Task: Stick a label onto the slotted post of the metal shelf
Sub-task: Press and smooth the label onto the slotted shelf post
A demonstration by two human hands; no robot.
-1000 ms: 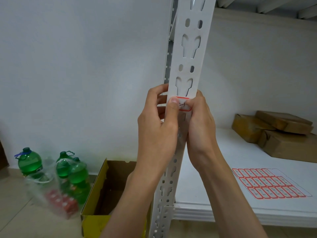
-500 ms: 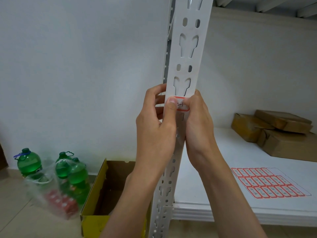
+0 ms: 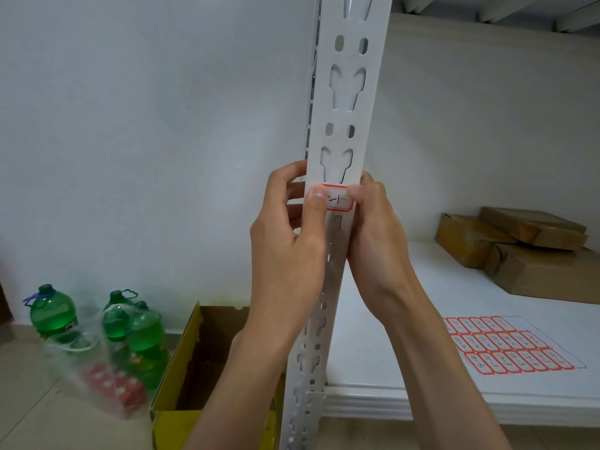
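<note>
One red-bordered label point(image 3: 337, 199) lies flat on the front face of the white slotted post point(image 3: 349, 125), just below a keyhole-shaped slot. The left hand point(image 3: 289, 241) wraps the post's left edge, its fingers curled behind the metal and its thumb pressing the label's left end. The right hand point(image 3: 376, 228) closes its grip on the post's right edge, with the thumb tip on the label's upper right corner. Both thumbs touch the label; black handwriting shows between them.

On the white shelf point(image 3: 406, 319) to the right lies one label sheet point(image 3: 513, 347) with three rows of red-bordered stickers, and near the back wall sit three brown parcels point(image 3: 519, 248). On the floor to the left stand three green bottles point(image 3: 52, 313), two of them inside one clear plastic bag point(image 3: 97, 368), just beside one open yellow cardboard box point(image 3: 194, 368).
</note>
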